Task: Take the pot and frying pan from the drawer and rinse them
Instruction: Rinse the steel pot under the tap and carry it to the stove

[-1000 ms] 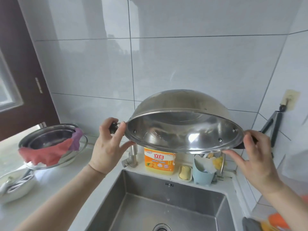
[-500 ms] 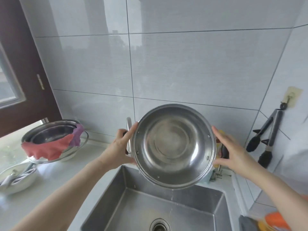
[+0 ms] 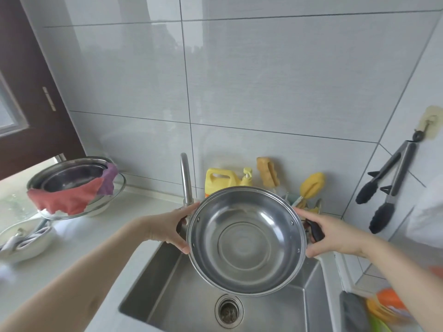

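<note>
- Holding a stainless steel pot [image 3: 247, 240] over the sink [image 3: 167, 293]; its open mouth tilts toward my camera and the inside reads bare metal.
- Left hand [image 3: 171, 225] grips the pot's left side, fingers curled around the dark handle there, thumb along the rim.
- Right hand [image 3: 332, 233] grips the opposite side, fingers wrapped round the black side handle [image 3: 316, 232].
- Pot hangs in the air, apart from the basin floor, above and just behind the drain strainer [image 3: 229, 310].
- Faucet [image 3: 185, 178] rises behind the left hand; I cannot tell whether water runs.
- Yellow detergent bottle [image 3: 221, 182] and two yellow sponge brushes [image 3: 311, 185] stand behind the pot against the tile wall.
- Black-tipped tongs [image 3: 386, 188] hang from a wall hook [image 3: 431, 123] on the right.
- On the counter at left, nested steel bowls [image 3: 72, 173] draped with a red cloth [image 3: 64, 200].
</note>
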The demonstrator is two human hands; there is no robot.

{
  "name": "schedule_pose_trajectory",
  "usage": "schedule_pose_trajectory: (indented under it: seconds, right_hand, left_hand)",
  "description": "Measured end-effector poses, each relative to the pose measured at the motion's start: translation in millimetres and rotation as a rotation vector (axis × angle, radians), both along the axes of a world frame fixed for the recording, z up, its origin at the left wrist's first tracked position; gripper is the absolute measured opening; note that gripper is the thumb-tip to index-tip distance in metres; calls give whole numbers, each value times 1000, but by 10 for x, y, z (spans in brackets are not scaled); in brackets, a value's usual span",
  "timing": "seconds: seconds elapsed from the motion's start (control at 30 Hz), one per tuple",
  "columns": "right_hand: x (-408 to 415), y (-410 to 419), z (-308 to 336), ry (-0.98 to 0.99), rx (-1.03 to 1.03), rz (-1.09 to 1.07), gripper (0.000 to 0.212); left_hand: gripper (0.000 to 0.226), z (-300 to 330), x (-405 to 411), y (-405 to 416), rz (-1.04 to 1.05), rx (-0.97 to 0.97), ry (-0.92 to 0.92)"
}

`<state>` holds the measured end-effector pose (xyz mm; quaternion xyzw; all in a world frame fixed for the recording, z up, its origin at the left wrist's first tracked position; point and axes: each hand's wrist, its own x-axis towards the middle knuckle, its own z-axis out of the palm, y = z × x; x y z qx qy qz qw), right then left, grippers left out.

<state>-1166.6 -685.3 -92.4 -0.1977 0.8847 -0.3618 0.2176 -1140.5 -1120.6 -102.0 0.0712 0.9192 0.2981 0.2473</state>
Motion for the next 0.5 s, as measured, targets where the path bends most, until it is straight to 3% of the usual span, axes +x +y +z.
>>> schedule_pose_trajectory:
  seconds: [0.5]
  right_hand:
    - [536,-45,10,-6,-68,-73,105]
  left_hand:
    - [131,82,34,-34,-115,43,-8]
